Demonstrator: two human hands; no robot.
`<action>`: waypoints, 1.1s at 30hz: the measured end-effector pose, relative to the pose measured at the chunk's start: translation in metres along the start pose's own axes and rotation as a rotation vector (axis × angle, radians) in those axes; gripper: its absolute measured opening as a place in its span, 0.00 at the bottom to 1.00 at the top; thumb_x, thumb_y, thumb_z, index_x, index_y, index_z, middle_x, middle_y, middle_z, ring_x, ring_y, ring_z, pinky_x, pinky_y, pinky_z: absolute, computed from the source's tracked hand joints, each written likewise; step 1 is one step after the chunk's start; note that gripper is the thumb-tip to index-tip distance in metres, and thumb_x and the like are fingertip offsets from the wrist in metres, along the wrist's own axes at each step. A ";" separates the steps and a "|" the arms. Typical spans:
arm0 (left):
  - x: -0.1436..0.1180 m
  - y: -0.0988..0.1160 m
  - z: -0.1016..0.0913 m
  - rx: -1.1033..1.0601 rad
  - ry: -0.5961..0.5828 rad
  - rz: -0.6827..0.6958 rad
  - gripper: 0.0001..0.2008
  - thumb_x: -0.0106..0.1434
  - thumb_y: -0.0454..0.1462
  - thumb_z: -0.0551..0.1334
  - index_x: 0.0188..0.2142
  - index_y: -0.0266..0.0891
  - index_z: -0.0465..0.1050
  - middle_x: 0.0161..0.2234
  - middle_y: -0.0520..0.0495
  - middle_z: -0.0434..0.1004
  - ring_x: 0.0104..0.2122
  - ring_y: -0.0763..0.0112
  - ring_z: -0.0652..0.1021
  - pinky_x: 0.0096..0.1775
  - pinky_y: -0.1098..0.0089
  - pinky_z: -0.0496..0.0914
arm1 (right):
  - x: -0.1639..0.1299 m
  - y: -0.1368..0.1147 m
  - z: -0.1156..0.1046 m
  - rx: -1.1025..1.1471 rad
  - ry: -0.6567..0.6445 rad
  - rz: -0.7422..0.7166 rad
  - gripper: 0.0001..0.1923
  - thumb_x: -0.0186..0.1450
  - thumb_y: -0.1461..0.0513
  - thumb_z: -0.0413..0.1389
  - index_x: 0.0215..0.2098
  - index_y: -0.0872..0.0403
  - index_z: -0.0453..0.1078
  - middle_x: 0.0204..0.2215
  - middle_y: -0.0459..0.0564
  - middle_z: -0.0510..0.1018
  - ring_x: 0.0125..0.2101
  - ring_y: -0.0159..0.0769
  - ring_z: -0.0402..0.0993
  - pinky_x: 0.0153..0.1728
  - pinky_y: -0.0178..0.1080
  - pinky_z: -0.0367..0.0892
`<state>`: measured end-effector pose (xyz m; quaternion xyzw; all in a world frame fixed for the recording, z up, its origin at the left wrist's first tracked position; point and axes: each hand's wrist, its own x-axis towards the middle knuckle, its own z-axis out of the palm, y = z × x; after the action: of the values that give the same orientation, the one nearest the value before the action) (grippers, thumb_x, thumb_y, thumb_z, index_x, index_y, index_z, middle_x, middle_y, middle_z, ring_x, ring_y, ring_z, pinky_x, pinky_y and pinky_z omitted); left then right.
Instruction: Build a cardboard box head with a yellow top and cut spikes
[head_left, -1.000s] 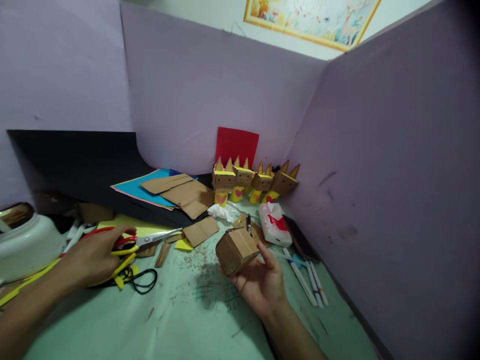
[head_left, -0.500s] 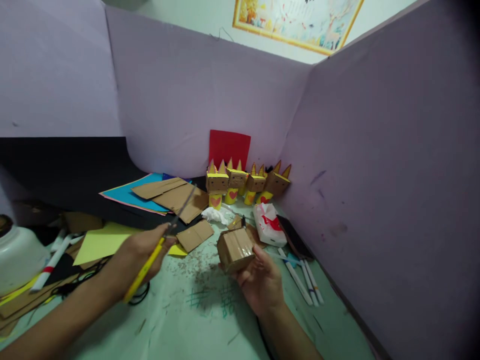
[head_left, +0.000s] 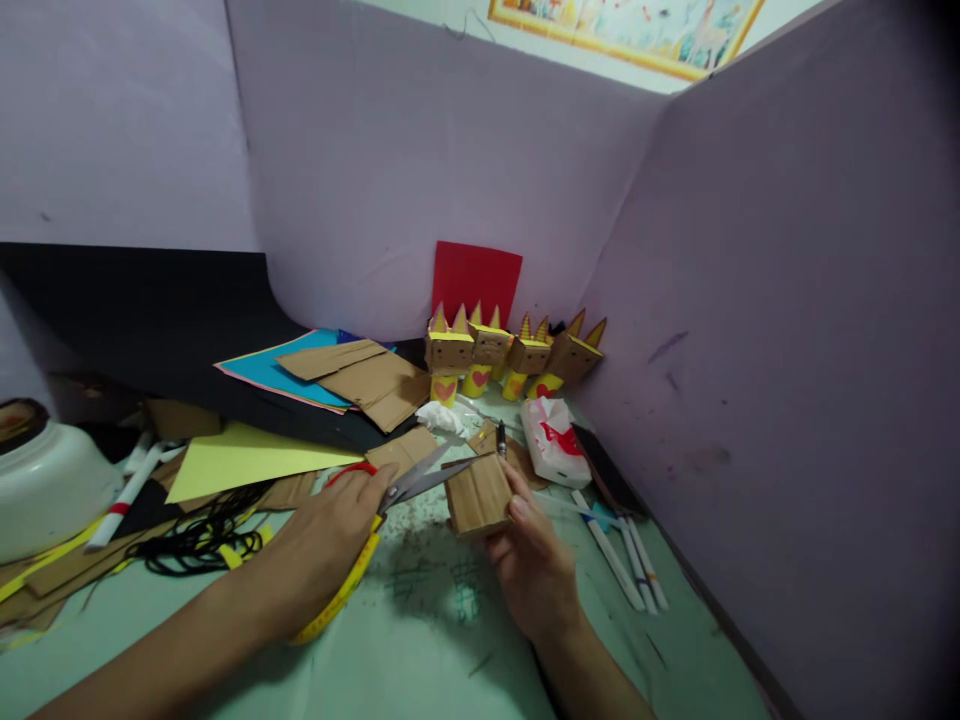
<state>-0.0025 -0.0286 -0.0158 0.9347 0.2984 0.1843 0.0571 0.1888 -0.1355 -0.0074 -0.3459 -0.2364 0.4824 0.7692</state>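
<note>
On the green table (head_left: pixel 420 640), from left to right, the left hand (head_left: pixel 330 545) is wrapped around the handles of the scissors (head_left: pixel 390 500), whose parted blades point at the cardboard box (head_left: pixel 478 493) pinched in the fingers of the right hand (head_left: pixel 536 565). A clean cut probably needs the box held steady, fingertips clear of the blades, and slow, short snips along the edge.

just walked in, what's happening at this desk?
A person is doing cardboard craft. The right hand holds a small cardboard box just above the green table. The left hand grips scissors, blades open and pointed at the box's left edge. Four finished cardboard figures with yellow ears and red hearts stand at the back by the purple wall. Yellow paper and cardboard scraps lie to the left.
</note>
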 end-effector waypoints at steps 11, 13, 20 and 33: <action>0.003 0.013 -0.004 0.375 -0.033 0.001 0.26 0.60 0.23 0.45 0.58 0.30 0.57 0.42 0.36 0.73 0.40 0.57 0.75 0.39 0.60 0.72 | -0.002 0.003 -0.004 -0.134 -0.025 0.010 0.28 0.49 0.57 0.66 0.49 0.49 0.72 0.51 0.49 0.74 0.53 0.49 0.67 0.46 0.43 0.69; 0.003 0.014 -0.007 0.406 -0.030 0.000 0.26 0.60 0.23 0.45 0.57 0.31 0.59 0.41 0.36 0.74 0.39 0.56 0.76 0.37 0.59 0.72 | -0.001 0.005 -0.006 -0.141 -0.031 0.011 0.29 0.49 0.56 0.65 0.50 0.50 0.71 0.51 0.49 0.74 0.53 0.48 0.67 0.47 0.43 0.68; -0.001 0.015 -0.009 0.464 -0.059 0.010 0.25 0.61 0.23 0.45 0.56 0.31 0.60 0.38 0.38 0.74 0.36 0.56 0.76 0.35 0.60 0.71 | 0.000 0.006 -0.007 -0.161 -0.039 -0.006 0.30 0.50 0.56 0.65 0.51 0.50 0.70 0.51 0.50 0.74 0.52 0.49 0.68 0.48 0.45 0.67; -0.003 0.002 -0.008 0.436 -0.055 0.096 0.25 0.60 0.23 0.47 0.57 0.31 0.60 0.39 0.38 0.75 0.38 0.56 0.76 0.38 0.59 0.70 | 0.000 0.007 -0.013 -0.249 -0.054 -0.027 0.32 0.49 0.55 0.64 0.53 0.50 0.69 0.54 0.51 0.72 0.55 0.53 0.64 0.54 0.51 0.59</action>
<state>-0.0070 -0.0315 -0.0087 0.9428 0.2846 0.0922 -0.1472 0.1940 -0.1372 -0.0216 -0.4223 -0.3198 0.4480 0.7202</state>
